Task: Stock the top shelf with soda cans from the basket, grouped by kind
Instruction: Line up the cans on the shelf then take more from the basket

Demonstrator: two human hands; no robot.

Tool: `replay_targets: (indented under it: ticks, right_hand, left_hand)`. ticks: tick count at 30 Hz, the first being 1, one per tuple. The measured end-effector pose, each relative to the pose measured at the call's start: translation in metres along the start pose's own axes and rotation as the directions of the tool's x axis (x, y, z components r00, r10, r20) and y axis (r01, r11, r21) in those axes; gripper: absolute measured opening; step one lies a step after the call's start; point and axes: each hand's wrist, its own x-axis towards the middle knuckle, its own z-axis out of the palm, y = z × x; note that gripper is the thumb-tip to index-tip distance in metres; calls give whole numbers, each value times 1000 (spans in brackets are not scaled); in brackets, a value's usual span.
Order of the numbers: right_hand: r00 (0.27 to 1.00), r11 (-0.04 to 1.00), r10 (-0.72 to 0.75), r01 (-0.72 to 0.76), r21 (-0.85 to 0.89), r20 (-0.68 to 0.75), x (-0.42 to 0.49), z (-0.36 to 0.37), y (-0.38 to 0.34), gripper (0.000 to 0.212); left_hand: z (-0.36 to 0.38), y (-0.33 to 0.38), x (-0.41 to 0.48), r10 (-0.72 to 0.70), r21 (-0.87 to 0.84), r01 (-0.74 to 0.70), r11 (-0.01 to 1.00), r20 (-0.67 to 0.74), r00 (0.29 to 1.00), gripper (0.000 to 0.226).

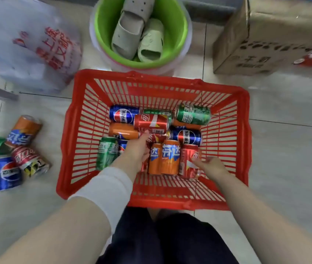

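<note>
While I watch through the head camera, a red basket (141, 76) sits on the tiled floor, holding a loose heap of soda cans (170, 157): red, blue, orange and green mixed. Beyond it stands a green bucket (178, 35) with slippers (132, 25) inside. Four more cans (18, 141) lie on the floor to the left. The right hand (211, 165) pinches the near red can (187, 155). The left hand (136, 149) reaches onto another red can (156, 138); I cannot tell if it grips.
</note>
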Motion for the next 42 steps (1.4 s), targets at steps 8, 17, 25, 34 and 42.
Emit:
replay_targets:
  ticks: [8, 17, 25, 34, 42]
  right_hand:
    - [998, 999, -31, 33, -35, 55, 65, 27, 28, 37]
    - [993, 984, 7, -27, 173, 115, 72, 30, 28, 55]
    - [995, 978, 39, -57, 201, 94, 72, 24, 32, 56]
    - [989, 947, -22, -26, 320, 146, 9, -9, 16, 29]
    - [961, 863, -107, -38, 503, 256, -133, -63, 7, 48]
  left_hand:
    - [27, 18, 79, -118, -261, 123, 958, 34, 992, 63]
    - [29, 32, 108, -174, -361, 181, 915, 54, 983, 59]
    - [20, 16, 95, 21, -150, -22, 988, -6, 1000, 52]
    - [-19, -10, -6, 154, 33, -161, 986, 149, 977, 29]
    - [-35, -20, -160, 61, -38, -54, 998, 233, 970, 41]
